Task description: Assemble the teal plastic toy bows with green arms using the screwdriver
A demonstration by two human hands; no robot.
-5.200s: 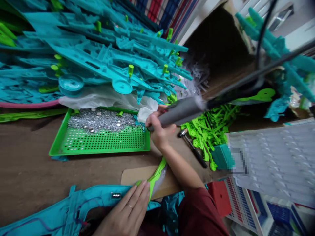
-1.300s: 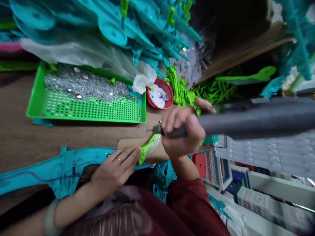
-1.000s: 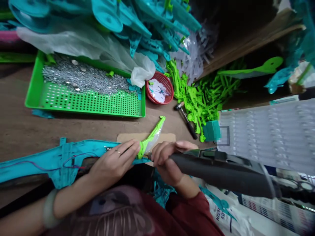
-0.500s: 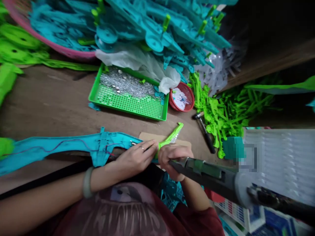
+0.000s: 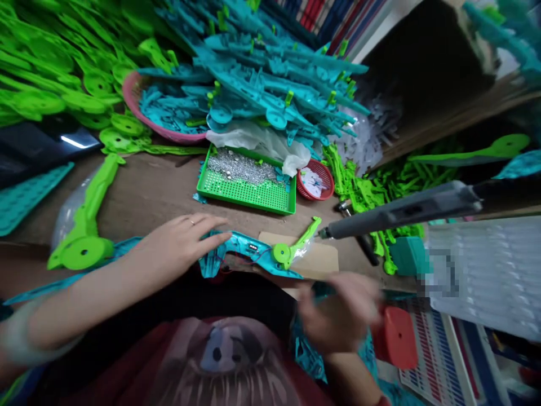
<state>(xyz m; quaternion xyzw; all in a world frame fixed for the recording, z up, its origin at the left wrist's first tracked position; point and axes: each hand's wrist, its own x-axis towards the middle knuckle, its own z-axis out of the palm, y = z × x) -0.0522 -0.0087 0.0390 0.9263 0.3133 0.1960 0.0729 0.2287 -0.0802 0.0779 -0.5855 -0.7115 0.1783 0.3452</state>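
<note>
A long blue plastic piece (image 5: 264, 258) with thin wires lies along the table's front edge. My left hand (image 5: 186, 239) rests on its middle, fingers stretched out and slightly apart. On its right end sits a green part with a round disc (image 5: 282, 255) and a clear fin. Another green part with a disc (image 5: 84, 252) lies over its left end. My right hand (image 5: 342, 310), blurred, is off the table edge at the lower right, touching neither piece; what its fingers do is unclear. The grey power screwdriver (image 5: 401, 213) hangs free above the table, its tip near the green arm.
Behind the blue piece are a green tray (image 5: 245, 197) of screws and a red basket (image 5: 315, 179). A hammer (image 5: 367, 248) lies to the right beside piled green parts. Blue parts are heaped at the back by a pink basin (image 5: 169, 133). A red stool (image 5: 399, 338) stands lower right.
My right hand has let go of the screwdriver and moved down and right; the screwdriver has swung up. My left hand has slid left along the blue piece and opened. The view has shifted left.
</note>
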